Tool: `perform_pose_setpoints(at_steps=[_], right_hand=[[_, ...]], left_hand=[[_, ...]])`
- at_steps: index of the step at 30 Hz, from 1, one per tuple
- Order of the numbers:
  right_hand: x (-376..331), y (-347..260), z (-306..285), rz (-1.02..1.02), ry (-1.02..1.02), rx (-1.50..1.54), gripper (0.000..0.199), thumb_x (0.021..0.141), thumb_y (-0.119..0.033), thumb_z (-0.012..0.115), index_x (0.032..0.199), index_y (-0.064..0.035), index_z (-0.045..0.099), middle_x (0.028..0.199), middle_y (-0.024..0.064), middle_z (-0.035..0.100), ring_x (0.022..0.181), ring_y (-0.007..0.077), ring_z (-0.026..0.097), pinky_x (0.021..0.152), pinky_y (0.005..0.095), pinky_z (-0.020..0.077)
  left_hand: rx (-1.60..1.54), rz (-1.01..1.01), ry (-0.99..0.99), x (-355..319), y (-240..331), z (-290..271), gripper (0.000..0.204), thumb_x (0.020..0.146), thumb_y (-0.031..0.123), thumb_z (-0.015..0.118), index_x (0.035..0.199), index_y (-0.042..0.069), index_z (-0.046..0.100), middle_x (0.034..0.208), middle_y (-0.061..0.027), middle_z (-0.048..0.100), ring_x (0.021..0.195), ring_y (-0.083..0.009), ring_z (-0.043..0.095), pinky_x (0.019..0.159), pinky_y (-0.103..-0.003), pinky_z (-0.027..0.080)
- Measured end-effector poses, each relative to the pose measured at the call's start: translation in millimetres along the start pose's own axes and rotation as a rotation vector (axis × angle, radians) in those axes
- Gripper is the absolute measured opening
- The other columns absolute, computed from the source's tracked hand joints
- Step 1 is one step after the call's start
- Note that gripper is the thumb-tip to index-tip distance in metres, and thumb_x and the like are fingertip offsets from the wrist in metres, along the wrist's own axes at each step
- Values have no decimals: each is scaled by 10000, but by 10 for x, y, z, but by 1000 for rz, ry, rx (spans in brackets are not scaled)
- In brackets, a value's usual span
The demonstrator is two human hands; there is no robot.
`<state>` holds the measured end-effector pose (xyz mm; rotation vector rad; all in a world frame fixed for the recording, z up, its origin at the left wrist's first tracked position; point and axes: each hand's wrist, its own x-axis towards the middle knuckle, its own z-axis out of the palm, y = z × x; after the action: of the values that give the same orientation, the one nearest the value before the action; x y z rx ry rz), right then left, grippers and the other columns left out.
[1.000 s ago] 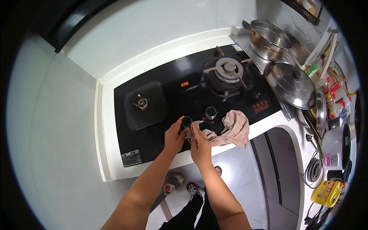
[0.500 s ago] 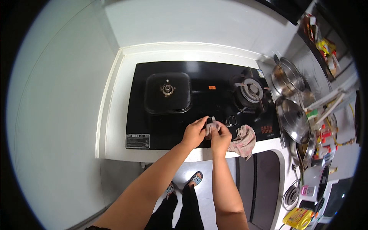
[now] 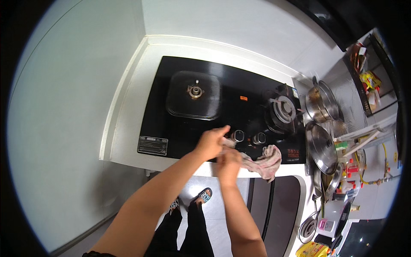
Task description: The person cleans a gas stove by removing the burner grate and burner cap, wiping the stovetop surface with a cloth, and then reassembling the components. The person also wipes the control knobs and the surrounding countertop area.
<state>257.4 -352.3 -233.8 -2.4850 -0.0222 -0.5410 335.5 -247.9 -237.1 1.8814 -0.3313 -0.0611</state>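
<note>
A pinkish-white cloth [image 3: 266,163] lies across the front edge of the black glass gas hob [image 3: 192,132], stretching left to my hands. My left hand [image 3: 210,144] is closed on its bunched end, index finger pointing toward the left control knob [image 3: 238,135]. Just below and right, my right hand [image 3: 229,164] grips the cloth too, its fingers blurred by motion. The right control knob [image 3: 259,138] stands uncovered beside the left one.
At the left sits a bare burner [image 3: 195,91] in its square recess; the right burner [image 3: 283,110] carries a pan support. A steel pot [image 3: 322,101] and a large lid [image 3: 322,147] stand right of the hob. A yellow bottle [image 3: 312,249] is at the lower right.
Both hands have moved off the left knob, down and left of it, drawing the cloth out leftward. The left knob now shows. The whole view has turned slightly.
</note>
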Motion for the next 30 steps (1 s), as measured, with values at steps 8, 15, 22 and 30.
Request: perform_pose_setpoints(at_steps=[8, 15, 22, 30], right_hand=[[-44, 660, -531, -247, -184, -257, 318, 875, -254, 596, 1105, -43, 659, 1266, 81, 600, 1217, 311, 500, 1092, 540, 280], [74, 1266, -841, 110, -53, -551, 383, 893, -292, 542, 1229, -129, 627, 1361, 113, 526, 1264, 309, 431, 1075, 662, 147], [165, 635, -537, -32, 6, -329, 314, 836, -261, 641, 1135, -176, 685, 1045, 96, 559, 998, 298, 490, 917, 453, 337], [189, 1095, -826, 52, 57, -412, 243, 826, -224, 649, 1057, -187, 718, 884, 77, 516, 881, 274, 493, 836, 420, 350]], left_hand=[[158, -7, 194, -524, 44, -323, 295, 867, 9, 601, 1157, 44, 637, 1059, -126, 686, 857, -194, 680, 739, -273, 540], [251, 86, 206, -654, 80, -109, 259, 855, 72, 632, 1113, 74, 661, 1023, -100, 686, 851, -254, 662, 721, -321, 541], [306, 205, 194, -490, 183, 285, 251, 847, 60, 654, 1098, 74, 663, 1001, -103, 687, 812, -226, 672, 685, -304, 544], [346, 233, 218, -401, 180, 432, 209, 847, 43, 662, 1055, 49, 676, 940, -99, 687, 695, -176, 648, 575, -250, 510]])
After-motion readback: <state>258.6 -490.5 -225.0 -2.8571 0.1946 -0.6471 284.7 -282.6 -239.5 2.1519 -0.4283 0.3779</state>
